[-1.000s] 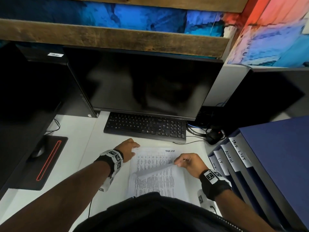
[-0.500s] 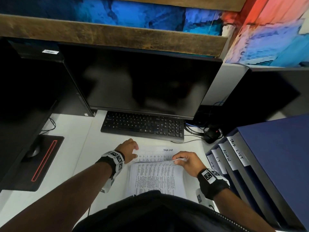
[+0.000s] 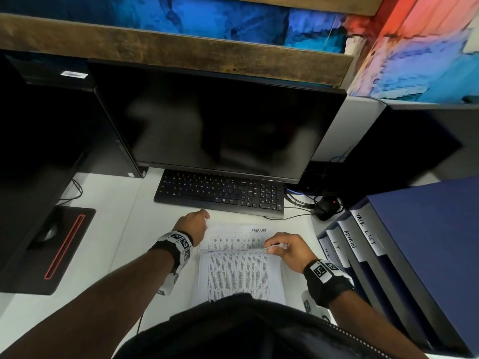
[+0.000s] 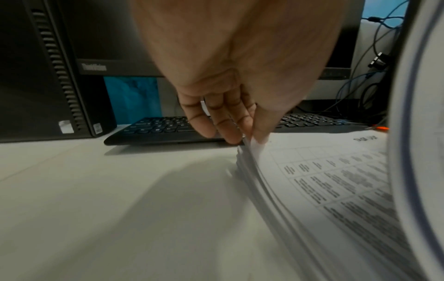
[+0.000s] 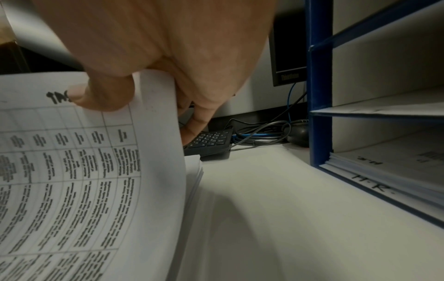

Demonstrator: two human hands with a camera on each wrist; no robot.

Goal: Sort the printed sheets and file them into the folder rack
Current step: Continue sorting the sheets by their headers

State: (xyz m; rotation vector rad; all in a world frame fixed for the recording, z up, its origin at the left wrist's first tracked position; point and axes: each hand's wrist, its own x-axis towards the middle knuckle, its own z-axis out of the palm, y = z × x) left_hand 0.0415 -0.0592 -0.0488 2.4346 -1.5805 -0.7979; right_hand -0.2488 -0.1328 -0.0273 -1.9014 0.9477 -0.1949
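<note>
A stack of printed sheets [image 3: 241, 275] lies on the white desk [image 3: 103, 242] in front of me. Its upper sheets are folded back toward me, which bares a table sheet headed "TASK LIST" [image 3: 233, 238]. My right hand [image 3: 272, 248] grips the folded sheets at their right edge, thumb [image 5: 100, 95] on the print and fingers behind the curled paper [image 5: 84, 171]. My left hand [image 3: 204, 218] pinches the stack's far left corner [image 4: 250, 144] between thumb and fingers [image 4: 228, 123]. The blue folder rack [image 3: 427, 229] stands at the right with labelled slots.
A black keyboard [image 3: 220, 193] and a dark monitor [image 3: 220, 120] lie just beyond the sheets. A mouse with tangled cables [image 3: 324, 207] sits by the rack. A mouse pad [image 3: 64, 250] and PC tower [image 3: 39, 125] are at the left. The H.R. slot holds sheets [image 5: 384, 161].
My right hand has drawn the upper sheets back toward me, so they lie flatter and more of the table sheet shows. My left hand has stayed at the far left corner.
</note>
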